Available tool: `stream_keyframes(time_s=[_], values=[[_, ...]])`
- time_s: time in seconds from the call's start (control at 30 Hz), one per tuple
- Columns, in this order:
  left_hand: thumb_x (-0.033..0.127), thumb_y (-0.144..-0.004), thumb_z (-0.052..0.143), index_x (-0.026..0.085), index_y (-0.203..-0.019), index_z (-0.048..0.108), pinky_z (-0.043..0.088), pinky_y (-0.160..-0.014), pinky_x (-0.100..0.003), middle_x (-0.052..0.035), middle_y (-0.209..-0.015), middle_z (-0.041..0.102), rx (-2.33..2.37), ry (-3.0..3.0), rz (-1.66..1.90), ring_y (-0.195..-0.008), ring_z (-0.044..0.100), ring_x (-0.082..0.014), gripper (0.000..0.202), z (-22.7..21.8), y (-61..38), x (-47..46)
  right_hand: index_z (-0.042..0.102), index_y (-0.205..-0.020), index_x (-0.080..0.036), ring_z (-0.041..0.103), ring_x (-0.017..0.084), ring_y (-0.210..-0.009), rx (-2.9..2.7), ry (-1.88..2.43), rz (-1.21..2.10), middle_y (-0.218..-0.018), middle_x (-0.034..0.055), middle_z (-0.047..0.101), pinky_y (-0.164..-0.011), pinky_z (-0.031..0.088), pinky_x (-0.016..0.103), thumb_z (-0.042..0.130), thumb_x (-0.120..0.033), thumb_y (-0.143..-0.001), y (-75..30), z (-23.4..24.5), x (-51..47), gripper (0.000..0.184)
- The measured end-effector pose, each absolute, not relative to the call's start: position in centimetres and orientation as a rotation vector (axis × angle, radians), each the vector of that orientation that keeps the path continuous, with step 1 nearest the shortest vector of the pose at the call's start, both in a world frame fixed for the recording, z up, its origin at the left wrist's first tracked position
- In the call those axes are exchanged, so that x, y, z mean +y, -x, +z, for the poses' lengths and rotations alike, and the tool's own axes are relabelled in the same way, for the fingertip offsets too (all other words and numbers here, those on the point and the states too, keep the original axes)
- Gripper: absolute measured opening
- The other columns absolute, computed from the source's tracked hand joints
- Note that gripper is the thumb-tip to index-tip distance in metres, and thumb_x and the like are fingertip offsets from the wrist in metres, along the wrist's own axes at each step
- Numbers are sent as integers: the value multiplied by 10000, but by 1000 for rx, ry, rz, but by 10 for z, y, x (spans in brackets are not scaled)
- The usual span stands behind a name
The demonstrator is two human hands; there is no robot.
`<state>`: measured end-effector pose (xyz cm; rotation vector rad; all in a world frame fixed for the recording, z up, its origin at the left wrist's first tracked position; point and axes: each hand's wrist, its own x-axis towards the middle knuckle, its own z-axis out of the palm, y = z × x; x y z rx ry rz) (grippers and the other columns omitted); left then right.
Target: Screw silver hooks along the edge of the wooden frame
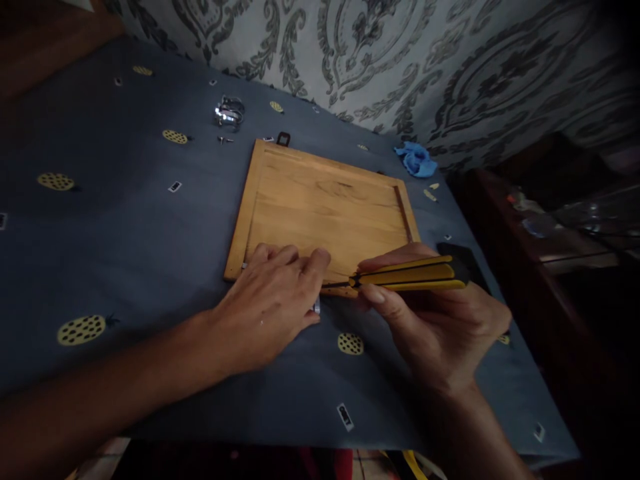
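Note:
A light wooden board [325,200] lies flat on a table covered in dark blue cloth [125,233]. My left hand [273,303] rests on the board's near edge, fingers curled over a small metal part [317,305] that barely shows beneath them. My right hand [440,320] grips a screwdriver with a yellow and black handle [413,273]. Its dark shaft points left, along the near edge of the board towards my left fingers. The tip is hidden by my left hand.
A shiny metal fitting [229,111] and a small screw [224,139] lie beyond the board at the back left. A crumpled blue cloth [416,160] sits near the patterned wall. A black clip [283,139] sticks out at the board's far edge. Dark furniture [550,253] stands right of the table.

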<state>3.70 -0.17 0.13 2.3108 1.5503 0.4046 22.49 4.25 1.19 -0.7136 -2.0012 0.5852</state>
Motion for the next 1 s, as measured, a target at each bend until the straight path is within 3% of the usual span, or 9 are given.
stream_keyframes(time_s=[0.23, 0.5, 0.6, 0.73, 0.9, 1.0], values=[[289, -859, 806, 187, -1185, 501, 485, -908, -466, -94, -1150, 719, 1539, -2316, 511, -1103, 653, -318, 458, -3, -36, -3, 751, -946, -277, 676, 179, -706, -1969, 695, 569, -919, 9, 763, -616, 553, 350, 772, -93, -840, -222, 13, 41, 214], [241, -872, 761, 225, -1153, 494, 517, -881, -459, -62, -1063, 715, 1549, -2315, 539, -1061, 674, -312, 387, -4, -34, -3, 664, -863, -221, 685, 175, -671, -2132, 645, 507, -779, 19, 707, -508, 517, 298, 732, -217, -911, -216, 26, 46, 84], [250, -871, 754, 227, -1171, 491, 529, -886, -472, -71, -1095, 713, 1550, -2293, 510, -1063, 680, -317, 400, -3, -33, -3, 653, -818, -224, 655, 160, -618, -2050, 743, 577, -751, 10, 690, -530, 538, 311, 714, -288, -938, -216, 40, 41, 149], [242, -835, 793, 223, -1293, 440, 539, -915, -494, -90, -1169, 711, 1585, -2248, 476, -1072, 686, -321, 579, -1, -33, -2, 604, -742, -235, 603, 114, -522, -1818, 846, 457, -745, -9, 680, -496, 524, 284, 703, -377, -947, -216, 56, 37, 268], [237, -818, 814, 223, -1269, 443, 542, -933, -522, -93, -1165, 721, 1610, -2251, 480, -1074, 694, -325, 585, 1, -34, -1, 592, -766, -222, 655, 140, -636, -1875, 824, 457, -767, -1, 676, -572, 544, 276, 700, -333, -946, -216, 38, 46, 237], [215, -822, 800, 234, -1262, 432, 552, -923, -516, -75, -1128, 732, 1605, -2247, 483, -1083, 698, -319, 573, 2, -34, -1, 588, -762, -201, 595, 123, -637, -1937, 741, 433, -718, -7, 625, -573, 496, 267, 677, -338, -965, -216, 23, 54, 262]])
